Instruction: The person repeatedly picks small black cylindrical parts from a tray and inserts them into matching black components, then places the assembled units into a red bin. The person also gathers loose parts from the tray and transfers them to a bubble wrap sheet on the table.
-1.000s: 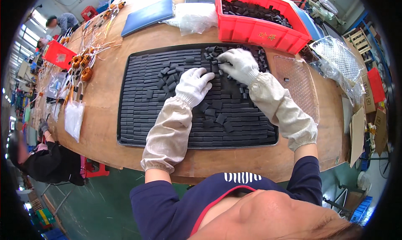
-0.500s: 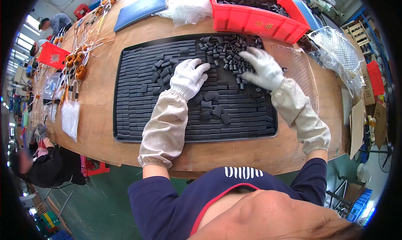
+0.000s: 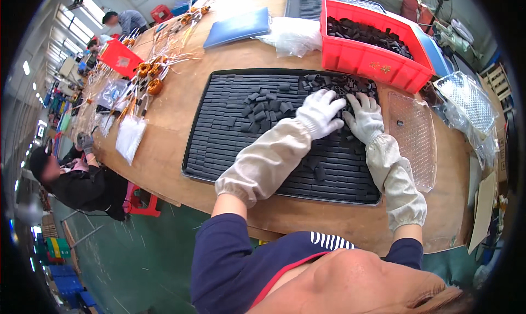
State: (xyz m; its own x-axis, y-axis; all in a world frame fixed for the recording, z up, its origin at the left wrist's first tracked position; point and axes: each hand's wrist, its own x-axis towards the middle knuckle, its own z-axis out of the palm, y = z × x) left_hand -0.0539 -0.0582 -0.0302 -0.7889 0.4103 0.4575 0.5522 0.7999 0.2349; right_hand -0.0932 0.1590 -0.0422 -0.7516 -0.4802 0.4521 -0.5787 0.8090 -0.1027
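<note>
We see left hand (image 3: 319, 112) and right hand (image 3: 364, 117), both white-gloved, side by side, fingers spread flat on loose black blocks (image 3: 334, 87) heaped at far right part of black slotted tray (image 3: 219, 144). Neither hand grips anything. Tray lies on wooden worktop (image 3: 164, 150). Red bin (image 3: 372, 59) of same blocks just beyond hands; clear plastic tray (image 3: 413, 139) right of right hand.

One head camera looks steeply down — close over the wooden table (image 3: 181, 144).

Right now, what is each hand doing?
Left hand: open, flat on loose black blocks.
Right hand: open, fingers spread on the blocks, holding nothing.
</note>
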